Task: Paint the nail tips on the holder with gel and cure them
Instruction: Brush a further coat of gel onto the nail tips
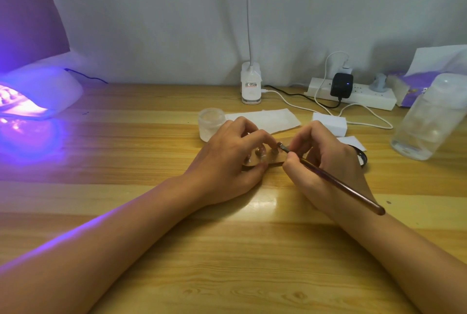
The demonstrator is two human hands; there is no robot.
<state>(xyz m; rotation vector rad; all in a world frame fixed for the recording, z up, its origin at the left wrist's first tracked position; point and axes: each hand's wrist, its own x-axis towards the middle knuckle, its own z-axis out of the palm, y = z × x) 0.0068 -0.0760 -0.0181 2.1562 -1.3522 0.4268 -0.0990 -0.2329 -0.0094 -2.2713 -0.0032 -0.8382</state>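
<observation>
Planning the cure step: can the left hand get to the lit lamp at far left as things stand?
Probably yes. Only open table shows between the left hand and the lamp. But that hand grips the holder while the right hand works the brush.

Wooden table (227, 263) bearing a glowing curing lamp (43, 89) at far left and, mid-table, a holder (269, 161), clear jar (211, 123) and white paper sheet (267, 119). A desk-lamp base (250, 86), power strip (366, 97) and clear bottle (429, 119) occupy the rear right.
</observation>
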